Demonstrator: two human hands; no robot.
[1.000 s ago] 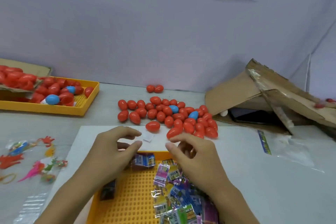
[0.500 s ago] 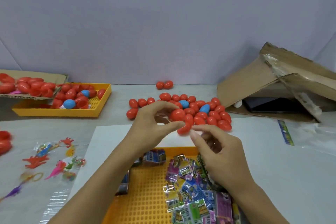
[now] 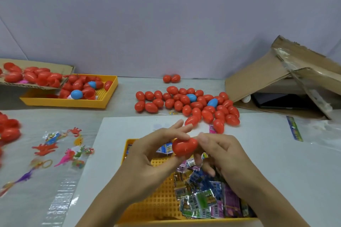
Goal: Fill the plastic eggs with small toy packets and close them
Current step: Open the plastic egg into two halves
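Red egg pinched between left hand and right hand; closed eggs heaped on worktop; many packets left.

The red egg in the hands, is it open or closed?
Closed, it seems. The red egg looks whole, with no gap or separate halves showing, pinched between the left hand and right hand. Its contents cannot be seen.

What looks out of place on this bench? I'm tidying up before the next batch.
The torn cardboard box at the right rear has collapsed, its flaps splayed. A pink packet lies loose on the white sheet beside the egg pile, outside the near yellow tray.
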